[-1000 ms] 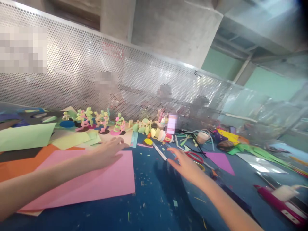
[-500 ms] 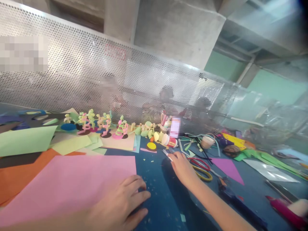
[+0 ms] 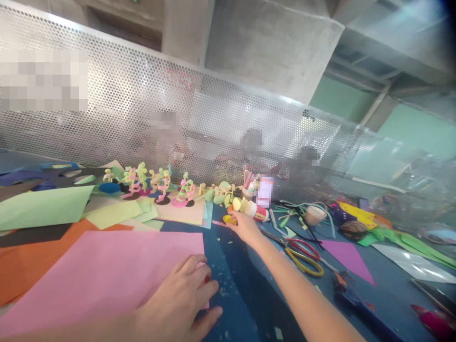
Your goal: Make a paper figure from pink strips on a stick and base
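Under both my hands runs the blue bench (image 3: 245,304), littered with paper scraps. My left hand (image 3: 181,301) lies flat on the near right corner of the big pink sheet (image 3: 103,270), fingers spread and relaxed, its grip released and pressing the paper rather than pinching it. My right hand (image 3: 245,227) is stretched far forward, fingertips touching the small yellow paper disc (image 3: 228,219); whether that grip has closed on the disc I cannot tell. Just right of this hand lie the red and yellow scissors (image 3: 302,254), and just beyond it a glue bottle (image 3: 257,212) lies on its side.
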`<control>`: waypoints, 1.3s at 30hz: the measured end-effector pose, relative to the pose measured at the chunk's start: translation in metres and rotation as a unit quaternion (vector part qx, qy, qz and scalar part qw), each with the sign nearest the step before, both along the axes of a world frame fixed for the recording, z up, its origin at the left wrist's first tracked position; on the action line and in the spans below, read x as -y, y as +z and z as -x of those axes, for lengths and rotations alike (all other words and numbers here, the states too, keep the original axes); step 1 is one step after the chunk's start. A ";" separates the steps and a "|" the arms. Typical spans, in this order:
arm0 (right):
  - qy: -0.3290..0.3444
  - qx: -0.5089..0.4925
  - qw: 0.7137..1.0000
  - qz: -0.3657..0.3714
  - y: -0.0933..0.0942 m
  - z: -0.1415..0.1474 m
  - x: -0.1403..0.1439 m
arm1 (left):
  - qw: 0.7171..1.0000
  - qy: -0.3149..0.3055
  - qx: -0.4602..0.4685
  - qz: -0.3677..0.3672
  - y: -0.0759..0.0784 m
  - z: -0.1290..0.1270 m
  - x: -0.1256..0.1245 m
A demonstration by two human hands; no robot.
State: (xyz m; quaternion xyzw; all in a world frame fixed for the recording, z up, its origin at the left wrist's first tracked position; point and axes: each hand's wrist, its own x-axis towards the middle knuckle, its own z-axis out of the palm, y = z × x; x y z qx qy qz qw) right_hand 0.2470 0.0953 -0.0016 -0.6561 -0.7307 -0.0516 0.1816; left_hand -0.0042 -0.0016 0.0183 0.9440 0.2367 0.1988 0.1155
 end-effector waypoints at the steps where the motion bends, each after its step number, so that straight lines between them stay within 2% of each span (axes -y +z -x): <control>1: 0.002 0.002 1.000 0.003 0.002 0.000 0.002 | 1.000 0.000 -0.001 -0.002 -0.001 0.000 0.000; 7: 0.005 0.026 1.000 0.014 0.018 -0.004 0.016 | 1.000 -0.002 -0.009 0.008 -0.005 0.002 0.000; 12: -0.028 0.041 0.998 -0.041 0.030 0.001 0.039 | 0.999 0.000 -0.025 0.020 -0.005 0.002 0.001; 15: 0.047 0.059 0.997 -0.025 0.030 0.014 0.068 | 0.999 0.007 -0.030 0.018 -0.005 0.002 0.002; 17: 0.157 0.080 0.984 0.032 0.024 0.026 0.093 | 0.999 0.015 -0.029 0.008 -0.005 0.002 0.002; 18: 0.182 0.084 0.979 0.047 0.021 0.031 0.105 | 0.999 0.020 -0.029 0.004 -0.005 0.002 0.002; 21: 0.221 0.076 0.968 0.092 0.016 0.044 0.135 | 0.999 0.035 -0.026 -0.010 -0.007 0.002 0.003; 23: 0.235 0.053 0.963 0.119 0.019 0.047 0.144 | 0.999 0.034 -0.023 -0.023 -0.009 0.003 0.003; 24: 0.220 0.042 0.967 0.118 0.022 0.046 0.144 | 0.999 0.029 -0.023 -0.031 -0.011 0.003 0.003; 26: 0.141 0.023 0.986 0.082 0.030 0.037 0.136 | 0.999 0.013 -0.031 -0.042 -0.013 0.004 0.002; 28: 0.008 0.022 1.000 0.019 0.038 0.019 0.117 | 0.998 0.001 -0.043 -0.046 -0.015 0.005 0.001; 31: -0.163 0.069 0.984 -0.019 0.045 -0.023 0.079 | 0.997 0.004 -0.054 -0.046 -0.014 0.005 -0.001; 34: -0.234 0.081 0.969 -0.011 0.045 -0.064 0.045 | 0.997 0.012 -0.058 -0.053 -0.010 0.004 0.000; 39: -0.271 0.095 0.957 0.035 0.040 -0.104 0.002 | 0.994 0.025 -0.046 -0.096 -0.007 0.002 -0.003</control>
